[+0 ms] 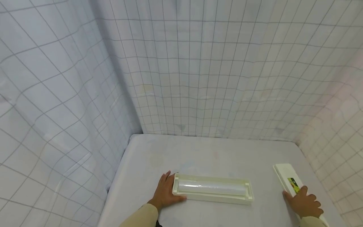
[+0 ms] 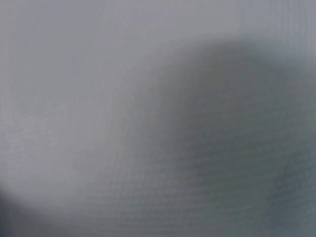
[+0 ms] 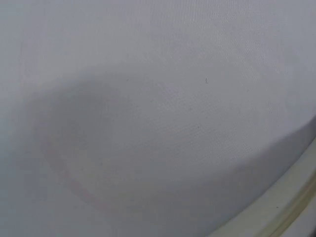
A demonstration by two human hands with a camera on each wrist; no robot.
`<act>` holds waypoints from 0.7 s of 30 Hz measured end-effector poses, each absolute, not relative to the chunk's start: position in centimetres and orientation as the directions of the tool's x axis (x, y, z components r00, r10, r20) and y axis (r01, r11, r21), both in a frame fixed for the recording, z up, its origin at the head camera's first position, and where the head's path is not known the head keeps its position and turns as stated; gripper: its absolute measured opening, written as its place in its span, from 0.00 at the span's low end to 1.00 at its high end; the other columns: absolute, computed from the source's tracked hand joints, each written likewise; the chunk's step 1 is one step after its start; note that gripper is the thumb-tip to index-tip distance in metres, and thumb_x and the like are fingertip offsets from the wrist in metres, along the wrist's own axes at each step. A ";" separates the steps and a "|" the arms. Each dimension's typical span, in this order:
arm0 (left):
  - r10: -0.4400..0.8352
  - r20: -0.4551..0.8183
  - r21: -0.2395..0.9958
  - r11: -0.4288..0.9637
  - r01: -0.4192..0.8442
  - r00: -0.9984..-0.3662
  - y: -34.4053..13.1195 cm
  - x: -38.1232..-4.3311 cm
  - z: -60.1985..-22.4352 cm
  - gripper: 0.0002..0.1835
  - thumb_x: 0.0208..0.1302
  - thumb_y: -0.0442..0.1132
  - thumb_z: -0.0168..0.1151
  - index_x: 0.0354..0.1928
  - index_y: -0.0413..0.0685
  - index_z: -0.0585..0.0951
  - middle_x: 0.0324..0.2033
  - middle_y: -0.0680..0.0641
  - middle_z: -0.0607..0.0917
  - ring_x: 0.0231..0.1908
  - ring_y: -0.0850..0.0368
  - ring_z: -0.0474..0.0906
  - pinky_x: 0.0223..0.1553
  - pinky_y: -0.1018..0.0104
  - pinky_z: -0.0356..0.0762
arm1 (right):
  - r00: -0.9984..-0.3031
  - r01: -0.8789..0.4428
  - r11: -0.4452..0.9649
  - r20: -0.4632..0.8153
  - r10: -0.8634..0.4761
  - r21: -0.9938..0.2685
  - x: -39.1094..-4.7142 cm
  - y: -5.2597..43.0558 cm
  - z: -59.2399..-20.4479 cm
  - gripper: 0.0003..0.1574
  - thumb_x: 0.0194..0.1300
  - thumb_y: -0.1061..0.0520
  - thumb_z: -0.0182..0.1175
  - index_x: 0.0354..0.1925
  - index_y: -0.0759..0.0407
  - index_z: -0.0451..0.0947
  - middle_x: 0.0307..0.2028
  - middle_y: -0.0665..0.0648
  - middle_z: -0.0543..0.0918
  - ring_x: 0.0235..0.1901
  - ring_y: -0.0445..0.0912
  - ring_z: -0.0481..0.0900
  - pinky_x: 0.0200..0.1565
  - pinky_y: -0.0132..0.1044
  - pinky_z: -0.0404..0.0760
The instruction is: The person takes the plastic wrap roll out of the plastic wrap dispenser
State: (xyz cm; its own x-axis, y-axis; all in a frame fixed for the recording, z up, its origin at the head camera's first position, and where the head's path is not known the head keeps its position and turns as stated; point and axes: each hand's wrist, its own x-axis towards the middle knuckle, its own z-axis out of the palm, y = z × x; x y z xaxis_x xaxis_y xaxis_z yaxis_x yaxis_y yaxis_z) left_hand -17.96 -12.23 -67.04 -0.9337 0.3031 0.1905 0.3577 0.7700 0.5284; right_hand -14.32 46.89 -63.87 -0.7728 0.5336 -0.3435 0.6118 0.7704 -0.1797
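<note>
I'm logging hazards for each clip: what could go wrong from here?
The shiny roll might tumble out if the left hand, at one end of the open box, tips it. The labelled cover, held by the right hand near the table's right edge, could perhaps slip off.

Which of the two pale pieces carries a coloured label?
The piece under the right hand; the tray at the left hand, holding a roll, shows none.
</note>
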 end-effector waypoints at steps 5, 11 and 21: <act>0.287 0.193 0.548 0.762 0.346 -0.938 -13.0 -17.1 -67.1 0.57 0.38 0.76 0.74 0.69 0.52 0.72 0.63 0.51 0.82 0.73 0.37 0.65 0.77 0.38 0.56 | -0.750 0.630 0.762 -0.376 0.544 -0.153 -14.3 46.2 -64.5 0.68 0.61 0.22 0.57 0.62 0.78 0.45 0.37 0.81 0.67 0.38 0.71 0.71 0.43 0.66 0.77; 0.275 0.201 0.550 0.763 0.340 -0.940 -13.5 -16.8 -67.1 0.56 0.36 0.75 0.75 0.67 0.52 0.74 0.61 0.52 0.83 0.72 0.37 0.66 0.76 0.37 0.58 | -0.750 0.629 0.762 -0.377 0.544 -0.153 -14.2 45.5 -64.6 0.64 0.60 0.24 0.59 0.59 0.77 0.48 0.37 0.79 0.68 0.38 0.70 0.71 0.43 0.65 0.76; 0.278 0.179 0.581 0.745 0.329 -0.944 -11.9 -18.1 -67.0 0.58 0.36 0.75 0.74 0.68 0.51 0.73 0.62 0.49 0.82 0.74 0.37 0.63 0.78 0.38 0.54 | -0.795 0.589 0.784 -0.312 0.520 -0.196 -13.9 46.8 -63.4 0.65 0.60 0.20 0.55 0.58 0.77 0.50 0.35 0.80 0.69 0.35 0.70 0.72 0.36 0.60 0.75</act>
State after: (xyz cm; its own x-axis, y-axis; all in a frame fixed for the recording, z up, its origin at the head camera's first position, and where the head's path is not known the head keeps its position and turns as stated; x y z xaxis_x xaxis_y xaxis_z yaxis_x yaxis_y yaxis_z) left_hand -18.07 -11.95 -67.00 -0.9439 0.2776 0.1787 0.3289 0.7447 0.5808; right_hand -13.91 46.80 -63.36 -0.7951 0.5199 -0.3123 0.5894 0.7837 -0.1960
